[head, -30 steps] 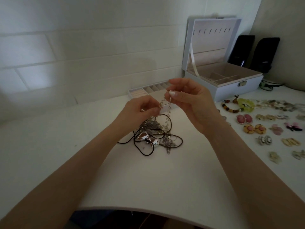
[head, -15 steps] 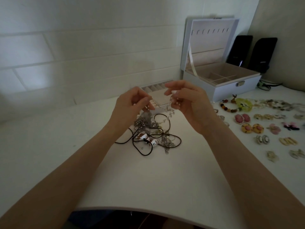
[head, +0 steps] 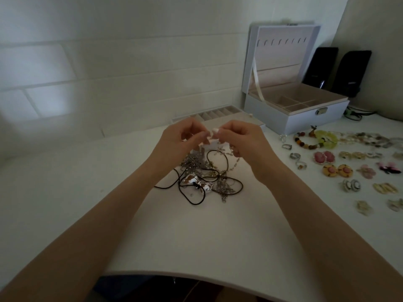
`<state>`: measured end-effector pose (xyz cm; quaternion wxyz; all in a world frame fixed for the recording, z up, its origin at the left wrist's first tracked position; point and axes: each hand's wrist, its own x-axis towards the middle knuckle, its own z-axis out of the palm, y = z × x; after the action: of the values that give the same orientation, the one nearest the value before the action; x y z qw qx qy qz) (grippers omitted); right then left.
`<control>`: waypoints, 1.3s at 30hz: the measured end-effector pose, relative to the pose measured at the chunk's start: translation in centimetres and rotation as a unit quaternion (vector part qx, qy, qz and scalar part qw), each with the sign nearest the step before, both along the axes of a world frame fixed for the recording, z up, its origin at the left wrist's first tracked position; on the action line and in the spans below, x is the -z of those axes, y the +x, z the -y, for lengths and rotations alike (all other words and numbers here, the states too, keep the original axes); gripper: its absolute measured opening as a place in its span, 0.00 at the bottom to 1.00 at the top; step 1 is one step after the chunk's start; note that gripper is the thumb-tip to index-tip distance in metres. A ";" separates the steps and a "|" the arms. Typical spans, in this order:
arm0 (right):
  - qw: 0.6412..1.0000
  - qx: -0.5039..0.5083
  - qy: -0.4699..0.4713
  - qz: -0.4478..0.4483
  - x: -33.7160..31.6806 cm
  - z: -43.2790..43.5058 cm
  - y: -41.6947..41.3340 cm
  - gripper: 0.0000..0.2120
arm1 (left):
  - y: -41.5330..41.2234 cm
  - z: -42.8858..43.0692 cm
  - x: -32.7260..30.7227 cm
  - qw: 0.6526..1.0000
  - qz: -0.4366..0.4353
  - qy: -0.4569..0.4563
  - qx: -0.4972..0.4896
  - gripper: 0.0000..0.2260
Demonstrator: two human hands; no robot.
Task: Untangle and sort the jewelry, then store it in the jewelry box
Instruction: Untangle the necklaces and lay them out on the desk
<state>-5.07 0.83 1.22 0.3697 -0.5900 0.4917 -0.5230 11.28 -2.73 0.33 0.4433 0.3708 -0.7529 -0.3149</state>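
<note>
A tangle of necklaces [head: 205, 179] lies mid-table: black cords, silver chains and a shiny brown-and-silver pendant [head: 194, 181]. Above it my left hand [head: 178, 144] and my right hand [head: 242, 142] meet fingertip to fingertip, both pinching a thin silver chain [head: 234, 159] that hangs down into the pile. The white jewelry box [head: 305, 118] stands open at the back right, its lid upright and its beige compartments showing.
A removed beige tray insert [head: 218, 115] lies by the wall behind my hands. Sorted pieces cover the right side: a bead bracelet [head: 305, 141], rings [head: 295, 156], pink earrings [head: 324, 157], yellow round earrings [head: 337, 170]. Two black speakers [head: 335, 73] stand behind the box.
My hands first spread slightly apart and rose, then came back together, fingertips now touching over the pile. The chain stays pinched in both.
</note>
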 end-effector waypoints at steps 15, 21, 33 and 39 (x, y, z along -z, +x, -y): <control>0.996 -0.030 -0.003 0.087 -0.6 -0.3 -0.4 0.12 | 0.2 0.2 0.8 0.968 0.247 0.033 0.040 0.12; 0.992 -0.019 -0.030 0.117 -0.7 -0.1 -0.9 0.09 | 0.4 0.5 0.7 0.986 0.159 0.050 0.013 0.06; 0.998 -0.034 -0.004 0.059 0.0 0.1 -1.0 0.07 | 0.4 0.7 0.7 0.995 0.091 0.011 -0.025 0.08; 0.995 -0.076 -0.020 0.068 -0.1 0.0 -0.9 0.05 | 0.7 1.2 1.0 0.977 0.191 -0.078 -0.045 0.05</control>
<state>-5.98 0.81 1.34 0.4292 -0.5958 0.4088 -0.5420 11.97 -3.95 -0.70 0.3323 0.4219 -0.8286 -0.1582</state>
